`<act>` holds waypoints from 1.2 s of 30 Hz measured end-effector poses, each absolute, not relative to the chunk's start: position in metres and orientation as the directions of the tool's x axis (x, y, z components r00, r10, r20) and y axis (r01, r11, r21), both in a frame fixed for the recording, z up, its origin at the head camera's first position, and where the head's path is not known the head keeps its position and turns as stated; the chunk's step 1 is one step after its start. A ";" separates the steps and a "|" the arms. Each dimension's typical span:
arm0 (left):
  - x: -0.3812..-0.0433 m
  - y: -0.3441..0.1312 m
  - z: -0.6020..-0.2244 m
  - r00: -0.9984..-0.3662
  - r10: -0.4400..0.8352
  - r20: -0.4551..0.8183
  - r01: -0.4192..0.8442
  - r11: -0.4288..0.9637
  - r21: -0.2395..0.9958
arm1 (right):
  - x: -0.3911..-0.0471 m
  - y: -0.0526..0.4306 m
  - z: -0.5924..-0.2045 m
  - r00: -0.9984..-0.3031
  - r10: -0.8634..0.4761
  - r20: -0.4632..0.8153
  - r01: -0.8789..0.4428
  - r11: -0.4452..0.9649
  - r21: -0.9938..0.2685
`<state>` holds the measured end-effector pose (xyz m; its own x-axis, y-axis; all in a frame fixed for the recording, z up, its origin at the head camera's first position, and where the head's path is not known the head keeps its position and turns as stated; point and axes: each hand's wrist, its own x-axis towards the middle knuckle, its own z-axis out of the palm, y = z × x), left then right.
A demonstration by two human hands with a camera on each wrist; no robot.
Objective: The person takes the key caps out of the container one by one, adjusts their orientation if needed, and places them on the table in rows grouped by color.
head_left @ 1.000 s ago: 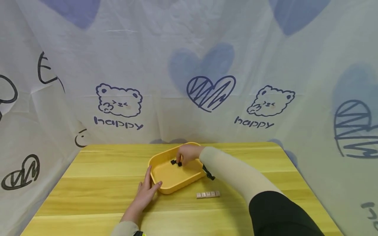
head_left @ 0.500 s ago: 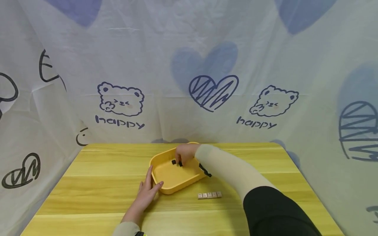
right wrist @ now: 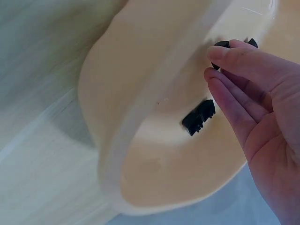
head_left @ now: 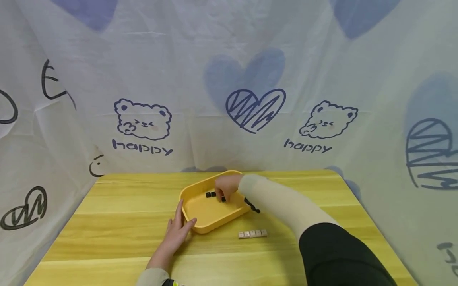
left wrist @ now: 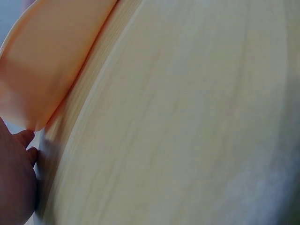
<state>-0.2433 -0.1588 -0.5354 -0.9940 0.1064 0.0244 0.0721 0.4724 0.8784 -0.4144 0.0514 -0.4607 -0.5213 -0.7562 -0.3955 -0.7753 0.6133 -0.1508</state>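
With our extended left hand (head_left: 176, 233) on the yellow tray (head_left: 222, 221) at eight o'clock, apparently steadying it, our right hand (head_left: 228, 187) pinches a black keycap (right wrist: 223, 44) inside, two other keycaps (head_left: 208, 195) toward ten o'clock.

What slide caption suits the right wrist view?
A right hand pinches a black piece; other pieces lie in the tray.

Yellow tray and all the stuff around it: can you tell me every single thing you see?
tray: one, yellow, on the table
black blocks: at least three, black, in or just over the tray
pale blocks: five, whitish, in a row in front of the tray
table: one, yellow wood, underneath
cloth: patterned, white and blue, behind
sleeves: two, cream, right one black higher up
left hand: one, bare, touching the tray
right hand: one, bare, grip pinching a black block
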 end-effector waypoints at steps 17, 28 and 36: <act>-0.246 -0.159 -0.534 -0.993 0.120 0.007 0.062 0.467 0.882 | -0.384 0.096 -0.414 -0.498 -0.816 -0.295 -0.726 0.578 -0.372; -0.247 -0.160 -0.535 -0.990 0.137 -0.012 0.057 0.487 0.871 | -0.355 0.129 -0.401 -0.538 -0.810 -0.233 -0.669 0.579 -0.466; -0.247 -0.159 -0.533 -0.990 0.141 -0.028 0.044 0.482 0.875 | -0.332 0.147 -0.413 -0.590 -0.799 -0.118 -0.651 0.557 -0.516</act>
<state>-0.2471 -0.1590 -0.5334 -0.9896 0.1413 -0.0281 0.0440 0.4820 0.8751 -0.3324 0.1466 -0.4132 -0.5901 -0.7986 -0.1183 -0.6509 0.5573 -0.5155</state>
